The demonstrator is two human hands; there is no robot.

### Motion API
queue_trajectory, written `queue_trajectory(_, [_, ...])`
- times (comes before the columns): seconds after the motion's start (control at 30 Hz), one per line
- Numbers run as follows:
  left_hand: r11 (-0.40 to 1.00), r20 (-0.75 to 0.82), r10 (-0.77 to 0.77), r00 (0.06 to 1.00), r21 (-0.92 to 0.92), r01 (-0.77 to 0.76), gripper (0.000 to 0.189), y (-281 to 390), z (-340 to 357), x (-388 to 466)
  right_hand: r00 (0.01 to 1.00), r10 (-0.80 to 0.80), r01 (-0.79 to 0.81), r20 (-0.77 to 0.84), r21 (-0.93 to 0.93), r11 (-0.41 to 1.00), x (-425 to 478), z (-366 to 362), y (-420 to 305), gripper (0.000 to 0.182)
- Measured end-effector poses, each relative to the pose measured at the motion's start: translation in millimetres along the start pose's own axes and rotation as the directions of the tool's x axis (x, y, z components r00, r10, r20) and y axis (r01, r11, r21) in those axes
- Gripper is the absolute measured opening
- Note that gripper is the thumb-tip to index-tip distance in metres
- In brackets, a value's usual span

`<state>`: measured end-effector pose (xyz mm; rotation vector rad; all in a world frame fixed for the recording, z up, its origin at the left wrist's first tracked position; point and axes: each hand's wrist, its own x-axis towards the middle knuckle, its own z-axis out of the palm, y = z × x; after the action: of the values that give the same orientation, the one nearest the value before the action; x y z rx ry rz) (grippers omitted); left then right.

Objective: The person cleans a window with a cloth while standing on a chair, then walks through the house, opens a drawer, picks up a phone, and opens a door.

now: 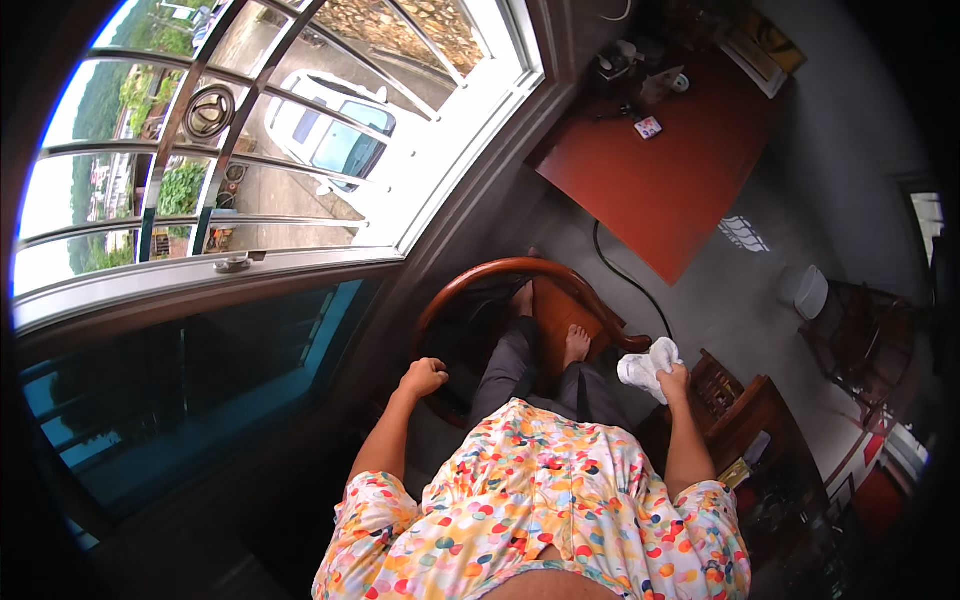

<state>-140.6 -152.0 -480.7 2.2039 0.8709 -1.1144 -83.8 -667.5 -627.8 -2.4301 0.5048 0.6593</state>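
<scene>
My right hand (pixel 674 379) grips a bunched white cloth (pixel 643 369), which hangs loosely to the right of my legs. My left hand (pixel 425 376) is held out over the left side of a wooden armchair, its fingers curled in and nothing visible in them. The chair's curved top rail (pixel 517 266) loops around my legs. My bare feet (pixel 577 343) are on the reddish-brown seat (pixel 559 300). To my left is an open window, its frame (pixel 397 251) white and its inner pane (pixel 225 390) tinted blue.
Metal security bars (pixel 217 142) cover the window; a white car (pixel 330 131) is parked outside. A red-brown table (pixel 652 187) ahead carries a small box (pixel 647 128) and other items. A dark cable (pixel 637 281) runs along the floor. Wooden furniture (pixel 757 420) stands close on my right.
</scene>
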Motion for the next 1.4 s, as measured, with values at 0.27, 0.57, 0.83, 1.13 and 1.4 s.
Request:
queue_trajectory(0.27, [0.429,-0.604,-0.539,0.588,-0.797,-0.425,0.037,-29,-135,25,0.954,-0.259,0.273,0.154,-0.08,0.959,35,7,-80,0.031])
queue_trajectory(0.57, [0.42,-0.658,-0.608,0.444,-0.741,-0.524,0.013,-6,-162,54,0.967,-0.223,0.226,0.127,-0.01,0.974,31,17,-104,0.035])
queue_trajectory(0.83, [0.75,-0.862,-0.375,0.342,-0.499,-0.435,0.02,-18,-158,62,0.96,-0.179,0.198,0.216,-0.068,0.978,15,25,-124,0.03])
queue_trajectory(1.13, [0.771,-0.943,-0.119,0.311,-0.285,-0.57,0.009,90,-178,99,0.965,-0.239,0.246,0.112,-0.054,0.968,22,38,-139,0.029])
queue_trajectory(1.4, [0.79,-0.914,0.052,0.403,-0.21,-0.577,0.011,230,-213,121,0.981,-0.19,0.193,-0.035,0.091,0.977,8,41,-125,0.029])
